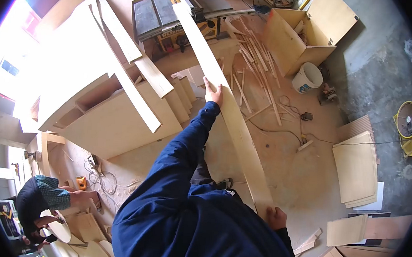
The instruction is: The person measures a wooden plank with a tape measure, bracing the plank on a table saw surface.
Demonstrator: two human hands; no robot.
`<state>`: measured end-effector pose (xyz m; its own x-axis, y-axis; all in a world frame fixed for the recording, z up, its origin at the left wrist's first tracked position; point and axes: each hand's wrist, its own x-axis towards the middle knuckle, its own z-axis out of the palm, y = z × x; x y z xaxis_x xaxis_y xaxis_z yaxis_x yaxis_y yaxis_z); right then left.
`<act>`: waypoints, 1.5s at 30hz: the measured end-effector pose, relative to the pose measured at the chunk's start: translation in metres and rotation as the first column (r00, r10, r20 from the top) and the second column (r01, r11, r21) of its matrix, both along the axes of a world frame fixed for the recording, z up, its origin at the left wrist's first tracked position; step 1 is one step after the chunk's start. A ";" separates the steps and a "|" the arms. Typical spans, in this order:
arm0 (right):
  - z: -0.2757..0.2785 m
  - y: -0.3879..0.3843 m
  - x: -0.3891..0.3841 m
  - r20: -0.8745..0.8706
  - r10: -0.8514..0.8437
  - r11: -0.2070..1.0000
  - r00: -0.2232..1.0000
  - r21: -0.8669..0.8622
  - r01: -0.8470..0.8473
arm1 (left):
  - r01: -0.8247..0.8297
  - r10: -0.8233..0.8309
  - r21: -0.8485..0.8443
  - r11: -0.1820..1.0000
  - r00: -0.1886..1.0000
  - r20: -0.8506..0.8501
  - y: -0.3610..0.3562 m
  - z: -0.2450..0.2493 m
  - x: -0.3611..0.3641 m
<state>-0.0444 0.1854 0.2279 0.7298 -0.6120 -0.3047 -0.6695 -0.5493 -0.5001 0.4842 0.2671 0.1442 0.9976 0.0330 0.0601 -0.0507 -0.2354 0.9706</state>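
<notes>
A long pale wooden board (235, 125) runs from the table saw (177, 24) at the top down to the wearer's body. My left hand (214, 91) grips its left edge near the middle, thumb and fingers apart around the edge. At the board's near end, my right hand (276, 217) is closed on its right edge. The far end of the board lies at the saw's top surface.
Long planks (134, 92) lie on a wooden cabinet (120, 122) at left. Thin offcuts (263, 65), a white bucket (307, 78) and cables lie on the floor. An open wooden box (296, 39), stacked panels (355, 168) and a yellow fan (408, 121) stand right. Another person (38, 198) bends at lower left.
</notes>
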 end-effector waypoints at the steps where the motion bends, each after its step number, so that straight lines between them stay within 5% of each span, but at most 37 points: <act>1: 0.001 -0.002 0.002 -0.003 -0.022 0.999 1.000 0.036 0.022 | -0.003 0.003 -0.031 1.000 1.000 0.014 -0.004 0.000 0.001; 4: 0.001 -0.010 0.006 -0.085 -0.024 0.996 0.996 0.081 0.031 | 0.063 -0.072 -0.175 0.983 0.996 -0.048 -0.005 -0.001 0.006; 11: 0.001 -0.011 0.012 -0.066 -0.011 0.984 0.998 0.175 0.023 | 0.017 -0.018 -0.075 0.997 1.000 -0.010 -0.008 -0.005 0.013; 19: 0.001 -0.022 0.021 -0.054 0.040 0.995 0.998 0.091 -0.035 | -0.019 0.017 -0.029 0.999 0.999 -0.049 -0.015 0.007 0.017; 45: -0.001 -0.029 0.105 -0.012 0.125 0.986 0.992 0.109 -0.123 | -0.054 0.053 -0.029 0.998 0.998 -0.018 -0.016 -0.007 0.117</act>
